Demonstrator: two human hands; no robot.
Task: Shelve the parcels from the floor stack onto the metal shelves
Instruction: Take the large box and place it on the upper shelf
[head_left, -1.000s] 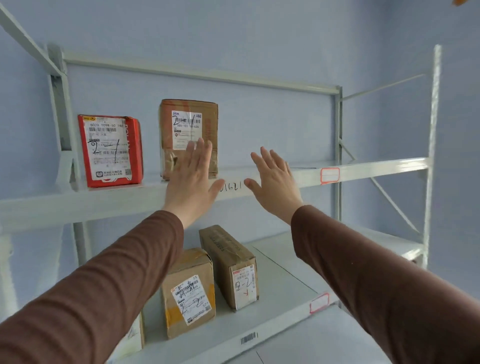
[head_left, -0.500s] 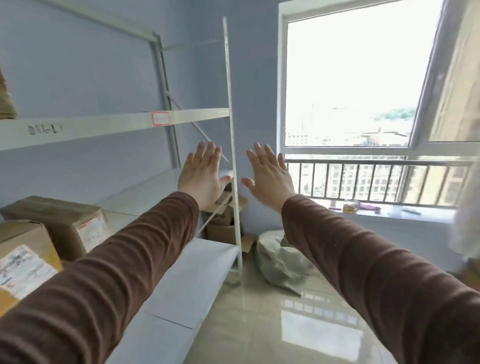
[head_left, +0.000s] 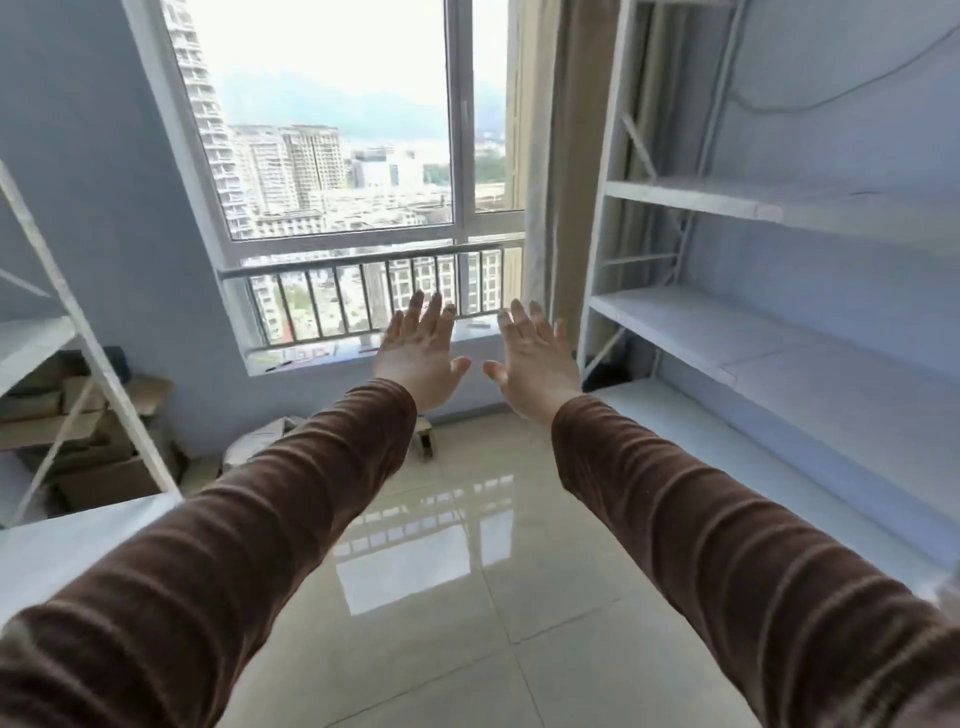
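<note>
Brown-sleeved arms stretched forward, left hand (head_left: 418, 358) and right hand (head_left: 535, 364) both spread flat with straight fingers, holding nothing, apart from each other, raised before the window (head_left: 332, 130) and its railing (head_left: 363, 291). Cardboard parcels (head_left: 78, 431) heaped on the floor at far left, behind the slanted brace of the left metal shelves (head_left: 62, 291); second metal shelves (head_left: 779, 332) along the right wall, tiers bare; no legible writing, small pink tag on one shelf edge blurred. Glossy tiled floor (head_left: 467, 597) open between the two racks up to the sill, pale sack (head_left: 265, 441) and a small low object beneath the window.
</note>
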